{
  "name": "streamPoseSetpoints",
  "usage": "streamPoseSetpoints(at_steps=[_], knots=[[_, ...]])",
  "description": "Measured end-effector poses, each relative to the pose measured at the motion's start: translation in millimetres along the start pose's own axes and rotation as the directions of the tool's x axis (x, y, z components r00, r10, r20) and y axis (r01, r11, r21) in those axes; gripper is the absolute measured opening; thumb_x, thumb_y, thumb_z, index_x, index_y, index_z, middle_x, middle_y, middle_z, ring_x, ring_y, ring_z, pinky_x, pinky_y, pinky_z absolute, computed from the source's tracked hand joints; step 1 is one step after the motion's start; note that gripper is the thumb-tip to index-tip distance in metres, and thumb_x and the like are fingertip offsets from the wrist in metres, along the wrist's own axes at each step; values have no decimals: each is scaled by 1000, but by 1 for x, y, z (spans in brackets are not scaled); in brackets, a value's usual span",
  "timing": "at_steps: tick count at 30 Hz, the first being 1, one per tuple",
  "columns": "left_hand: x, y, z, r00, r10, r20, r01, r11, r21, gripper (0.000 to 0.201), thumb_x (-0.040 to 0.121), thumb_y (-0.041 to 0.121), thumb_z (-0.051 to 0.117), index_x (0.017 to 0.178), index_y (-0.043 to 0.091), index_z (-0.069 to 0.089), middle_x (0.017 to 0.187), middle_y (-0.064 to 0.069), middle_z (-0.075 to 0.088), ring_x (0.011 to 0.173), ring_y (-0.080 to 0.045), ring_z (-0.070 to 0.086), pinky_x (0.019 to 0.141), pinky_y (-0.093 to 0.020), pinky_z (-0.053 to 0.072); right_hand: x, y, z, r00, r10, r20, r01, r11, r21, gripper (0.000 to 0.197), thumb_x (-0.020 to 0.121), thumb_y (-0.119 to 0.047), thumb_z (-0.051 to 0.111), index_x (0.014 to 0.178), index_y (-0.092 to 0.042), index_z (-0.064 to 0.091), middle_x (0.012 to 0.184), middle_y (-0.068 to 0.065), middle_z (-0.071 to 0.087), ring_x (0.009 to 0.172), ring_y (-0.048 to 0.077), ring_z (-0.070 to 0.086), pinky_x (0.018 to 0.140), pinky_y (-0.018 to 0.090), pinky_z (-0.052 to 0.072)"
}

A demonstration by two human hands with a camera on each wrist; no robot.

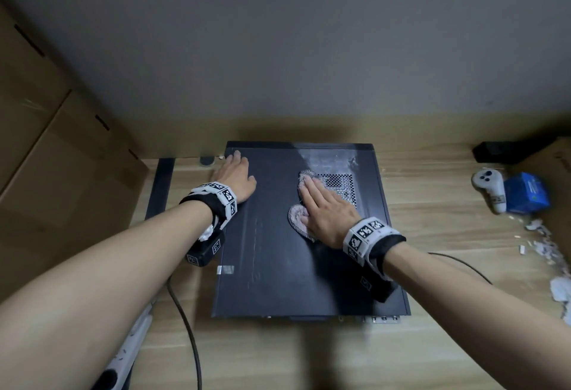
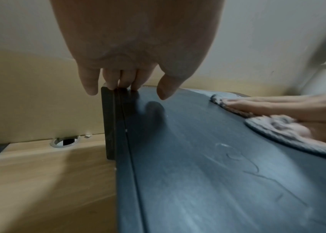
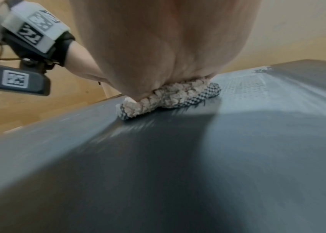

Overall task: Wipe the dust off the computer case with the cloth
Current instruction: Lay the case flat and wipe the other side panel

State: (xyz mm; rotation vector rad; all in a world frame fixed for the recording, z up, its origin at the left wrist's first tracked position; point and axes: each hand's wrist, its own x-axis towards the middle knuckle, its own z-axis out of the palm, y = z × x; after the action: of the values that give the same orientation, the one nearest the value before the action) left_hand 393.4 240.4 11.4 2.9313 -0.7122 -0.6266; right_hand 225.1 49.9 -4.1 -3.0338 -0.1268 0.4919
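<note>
- The computer case (image 1: 278, 250) is a black, flat-sided box lying on its side on the light wood tabletop (image 1: 432, 343), its far end close to the wall.
- Its upward-facing panel is matte and filmed with pale grey dust; faint streaks and squiggled marks show in the dust in the left wrist view.
- A heavier whitish patch of dust (image 1: 327, 156) lies along the far edge, just beyond a perforated vent grille (image 1: 341, 184) in the panel's far right part.
- A small strip of clear tape (image 1: 225, 269) sits on the case's left edge, near the front.
- The cloth (image 1: 298, 218) is a bunched rag, fluffy pinkish-beige on one face with a fine black-and-white check weave on the other; it lies on the panel, partly over the grille's left edge.
- The right hand (image 1: 327, 213) lies flat on the cloth, fingers straight and close together, pressing it against the panel.
- The left hand (image 1: 236, 179) rests with its fingers extended on the case's far left corner, fingertips at the edge.
- Both wrists carry bands with black-and-white square coded markers; no readable words on them.
- To the right on the tabletop lie a white controller (image 1: 489, 188) and a blue box (image 1: 526, 193) whose print is too small to read.
</note>
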Motion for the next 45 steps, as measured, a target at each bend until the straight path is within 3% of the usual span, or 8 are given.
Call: streamPoseSetpoints(at_steps=[4, 9, 13, 23, 28, 36, 40, 45], knots=[[5, 0, -8, 1000, 3, 0, -3, 998, 70, 53, 94, 36, 42, 137, 5, 41, 155, -11, 25, 133, -29, 37, 101, -43, 41, 55, 14, -24, 999, 29, 21, -28, 999, -20, 70, 104, -46, 16, 156, -6, -7, 164, 12, -14, 152, 24, -11, 124, 37, -2], [8, 4, -15, 1000, -14, 27, 11, 995, 100, 55, 94, 39, 41, 138, 6, 42, 153, -11, 28, 133, -29, 38, 100, -42, 42, 119, 33, -44, 996, 71, 60, -72, 997, 13, 69, 104, -45, 19, 157, -7, -2, 165, 12, -5, 153, 26, -3, 124, 39, 3], [6, 4, -15, 1000, -14, 14, 12, 996, 87, 52, 94, 38, 42, 135, 6, 44, 157, -11, 23, 134, -30, 37, 99, -43, 43, 131, 37, -48, 995, 76, 58, -78, 996, 34, 68, 104, -45, 21, 157, -7, 3, 165, 13, 3, 152, 28, 4, 123, 41, 8], [-26, 21, -4, 999, -41, -4, 40, 994, -99, 69, 92, 33, 49, 148, 5, 20, 162, -11, 3, 147, -27, 13, 114, -47, 27, 7, 4, 2, 998, 67, -16, -67, 998, -12, 72, 101, -48, 10, 156, -5, -6, 164, 14, -10, 153, 27, -6, 125, 41, 8], [-65, 32, 9, 998, -57, -4, 55, 973, -225, 61, 90, 31, 50, 139, 1, 30, 159, -16, 10, 144, -31, 19, 113, -47, 28, -54, -29, 21, 997, 71, -22, -71, 998, 4, 84, 88, -53, -10, 155, -3, -4, 164, 15, -9, 153, 28, -6, 125, 42, 8], [-130, 4, 44, 998, -54, 22, 59, 947, -315, 70, 96, 26, 42, 152, 2, 8, 162, -14, -4, 149, -27, 3, 120, -40, 14, -85, -101, 37, 997, 65, -36, -60, 990, 124, 77, 90, -38, 7, 153, 4, 19, 161, 25, 14, 150, 39, 15, 119, 47, 25], [-149, -2, 56, 994, -99, 47, 110, 908, -405, 64, 100, 24, 32, 154, 3, 3, 162, -13, -3, 150, -24, 2, 121, -33, 7, -65, -135, 38, 998, -44, -38, 48, 992, 117, 82, 82, -36, 6, 155, 2, 14, 163, 22, 7, 152, 34, 8, 122, 44, 17], [-157, 4, 61, 990, -107, 92, 135, 905, -403, 67, 100, 28, 35, 154, 6, 1, 162, -12, -10, 150, -27, 2, 121, -38, 11, -83, -91, 30, 998, 13, -60, -7, 995, 97, 69, 97, -25, 30, 158, -14, 0, 166, 5, -6, 153, 19, -1, 124, 37, 5]])
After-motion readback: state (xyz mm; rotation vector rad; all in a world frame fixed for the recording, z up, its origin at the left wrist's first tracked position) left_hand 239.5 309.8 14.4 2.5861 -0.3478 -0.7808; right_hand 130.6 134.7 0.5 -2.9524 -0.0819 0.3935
